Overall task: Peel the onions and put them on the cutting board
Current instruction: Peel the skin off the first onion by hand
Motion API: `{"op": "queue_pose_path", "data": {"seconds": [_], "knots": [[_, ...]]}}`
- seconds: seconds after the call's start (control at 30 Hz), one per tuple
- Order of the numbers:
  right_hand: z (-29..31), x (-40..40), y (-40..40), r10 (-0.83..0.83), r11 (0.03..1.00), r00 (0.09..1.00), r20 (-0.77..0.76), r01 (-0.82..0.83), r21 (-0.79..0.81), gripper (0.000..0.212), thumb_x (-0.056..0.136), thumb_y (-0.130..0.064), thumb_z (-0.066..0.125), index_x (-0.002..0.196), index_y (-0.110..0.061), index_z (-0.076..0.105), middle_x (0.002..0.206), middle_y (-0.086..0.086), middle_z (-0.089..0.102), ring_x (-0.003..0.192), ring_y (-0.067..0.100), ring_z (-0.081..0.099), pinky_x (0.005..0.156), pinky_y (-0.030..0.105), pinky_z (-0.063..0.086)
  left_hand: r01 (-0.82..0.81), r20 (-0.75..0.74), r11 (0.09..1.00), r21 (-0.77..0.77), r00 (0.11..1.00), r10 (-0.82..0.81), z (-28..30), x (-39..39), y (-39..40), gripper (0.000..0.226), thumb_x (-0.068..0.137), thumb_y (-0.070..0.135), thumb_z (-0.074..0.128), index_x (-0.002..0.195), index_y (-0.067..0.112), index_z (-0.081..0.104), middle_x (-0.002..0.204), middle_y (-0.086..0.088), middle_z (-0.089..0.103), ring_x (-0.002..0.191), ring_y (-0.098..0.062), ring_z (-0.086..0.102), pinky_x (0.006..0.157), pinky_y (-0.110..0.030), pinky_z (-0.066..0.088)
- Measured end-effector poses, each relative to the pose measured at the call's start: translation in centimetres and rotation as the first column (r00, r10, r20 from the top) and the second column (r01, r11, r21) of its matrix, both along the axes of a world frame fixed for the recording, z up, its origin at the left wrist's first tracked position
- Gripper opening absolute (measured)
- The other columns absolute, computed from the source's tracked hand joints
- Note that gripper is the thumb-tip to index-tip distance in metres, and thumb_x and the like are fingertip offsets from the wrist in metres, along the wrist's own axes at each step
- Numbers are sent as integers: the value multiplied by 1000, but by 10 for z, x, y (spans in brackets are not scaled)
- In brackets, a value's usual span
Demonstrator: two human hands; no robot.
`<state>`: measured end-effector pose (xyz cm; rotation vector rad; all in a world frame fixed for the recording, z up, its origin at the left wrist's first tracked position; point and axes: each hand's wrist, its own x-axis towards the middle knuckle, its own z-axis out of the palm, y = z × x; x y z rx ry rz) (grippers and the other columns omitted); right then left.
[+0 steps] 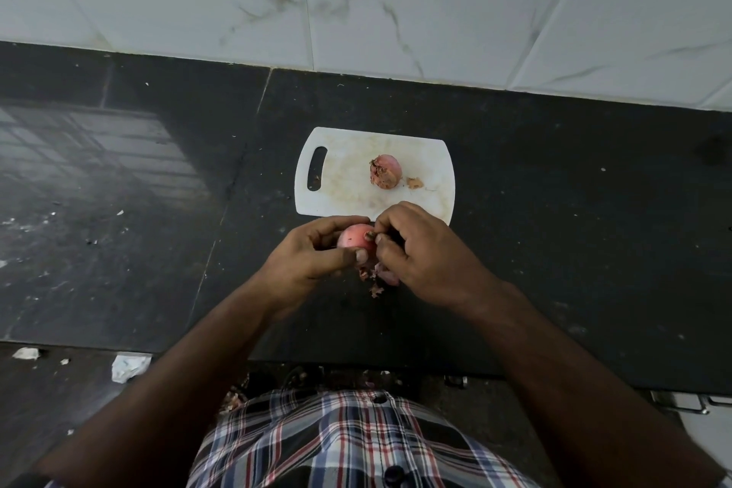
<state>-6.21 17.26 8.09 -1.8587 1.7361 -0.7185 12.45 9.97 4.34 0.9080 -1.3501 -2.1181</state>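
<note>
The small, firm, likely slippery onion [355, 238] is gripped by the left hand [313, 256] near the cutting board [348, 186] while its end is pinched by the right hand [420, 250], probably the best hold.

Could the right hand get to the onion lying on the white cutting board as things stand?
Probably yes, once freed. The right hand is pinching at the pink round onion in the left hand's grip. The brownish onion lies just beyond on the white plastic cutting board, nothing between.
</note>
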Motion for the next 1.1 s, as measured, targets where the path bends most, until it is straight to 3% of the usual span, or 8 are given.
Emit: {"op": "queue_pose_path", "data": {"seconds": [0.1,0.2,0.33,0.43,0.63,0.8,1.0,1.1], "knots": [[1,-3,-2,-24,999,999,42,23,38,4,98,-18,54,95,-19,56,93,-6,54,85,6,52,68,21,42,26,-3,999,32,1000,-26,1,1,3,55,71,22,79,124,13,69,116,-16,69,93,-23,61,70,-29,47],[2,-12,-5,-91,994,990,108,84,70,8,100,-20,55,98,-25,60,92,-14,60,87,-1,56,69,13,41,57,-25,995,87,998,-55,2,1,3,54,70,27,75,123,17,70,115,-12,70,93,-21,65,71,-28,54],[3,-12,-6,-68,996,980,187,57,67,18,97,-17,64,110,-23,75,102,-13,69,98,1,63,82,16,50,54,-95,972,227,995,-33,1,0,2,48,81,17,66,128,11,65,122,-21,68,105,-33,69,87,-41,60],[0,-6,-5,-72,997,970,232,70,14,20,90,-17,74,109,-22,77,99,-13,69,95,2,65,81,16,51,46,-110,969,244,994,-19,3,0,3,48,85,13,58,133,10,61,119,-19,69,102,-31,70,82,-36,60],[0,4,-3,-128,989,987,102,134,-59,6,91,-21,66,95,-18,70,89,-9,62,83,3,57,68,12,43,-83,-82,968,235,991,105,4,-6,7,46,80,12,69,123,13,53,113,-11,67,90,-26,72,71,-33,61],[-3,8,-5,-112,992,991,75,115,-45,5,93,-20,60,91,-16,58,87,-6,54,78,7,51,63,18,40,-8,-84,986,166,996,22,7,-5,6,32,85,16,67,115,12,57,98,-11,70,81,-22,70,68,-30,60],[1,4,-3,-221,974,885,410,224,41,24,92,-13,68,106,-32,69,97,-12,72,90,5,69,80,27,59,-70,-81,980,187,993,87,5,-5,5,34,85,18,64,119,16,65,98,-8,70,71,-17,66,60,-25,56],[0,10,0,-248,962,873,420,272,4,29,88,-15,74,113,-28,69,95,-11,72,92,5,69,83,31,60,-78,-61,987,138,994,87,4,-5,5,35,86,18,66,121,17,64,101,-7,68,75,-15,66,64,-26,57]]}}
